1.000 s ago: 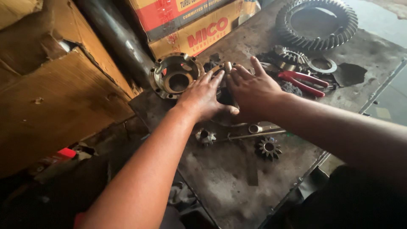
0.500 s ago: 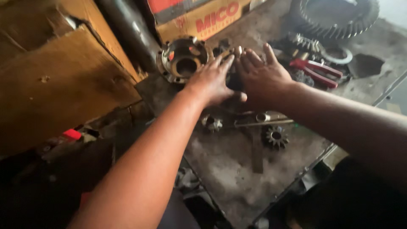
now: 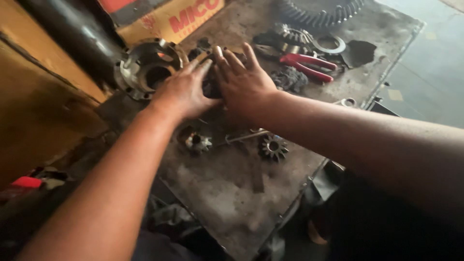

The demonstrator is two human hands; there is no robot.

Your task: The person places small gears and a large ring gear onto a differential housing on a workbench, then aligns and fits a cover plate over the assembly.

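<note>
Both my hands lie side by side over a dark greasy metal part (image 3: 211,88) on the steel table (image 3: 227,193). My left hand (image 3: 186,92) covers its left side, fingers stretched toward a round flanged housing (image 3: 145,67). My right hand (image 3: 244,82) cups the right side, fingers straight and pointing away from me. The part is mostly hidden under the palms. Near my wrists lie two small bevel gears (image 3: 198,142) (image 3: 273,147) and a thin metal rod (image 3: 241,137).
Red-handled pliers (image 3: 309,65), a flat ring (image 3: 328,44), a toothed gear (image 3: 292,34) and a large ring gear (image 3: 319,12) sit at the far right. A cardboard box (image 3: 183,19) and a dark tube (image 3: 72,34) stand behind. The table's edge (image 3: 386,63) runs along the right.
Both hands have stayed on the dark part and drawn closer together over it. The view has shifted, so the table sits nearer and lower in the frame.
</note>
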